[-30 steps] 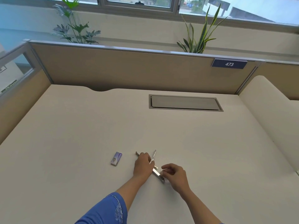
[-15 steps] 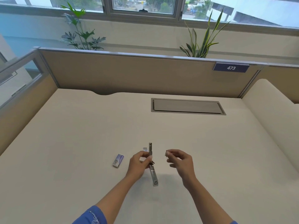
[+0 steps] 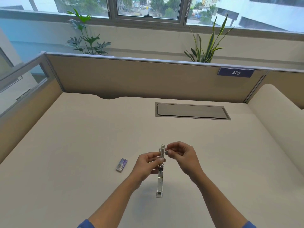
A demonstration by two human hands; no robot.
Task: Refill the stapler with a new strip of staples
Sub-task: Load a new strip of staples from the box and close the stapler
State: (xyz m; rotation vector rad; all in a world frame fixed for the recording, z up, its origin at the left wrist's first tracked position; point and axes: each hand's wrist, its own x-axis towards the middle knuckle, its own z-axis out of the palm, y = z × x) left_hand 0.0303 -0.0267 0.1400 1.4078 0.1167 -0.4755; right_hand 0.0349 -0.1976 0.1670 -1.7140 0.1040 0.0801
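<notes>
left hand (image 3: pixel 148 163) pinches opened silver metal stapler (image 3: pixel 160 173) — long axis pointing away | right hand (image 3: pixel 181 156) pinches small staple strip (image 3: pixel 166 152) just beside its far end

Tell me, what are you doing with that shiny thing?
A person is refilling a stapler. The left hand holds it swung open above the desk. The right hand pinches something small and silvery, probably a staple strip, right beside the stapler's top end. A small purple staple box lies on the desk.
</notes>
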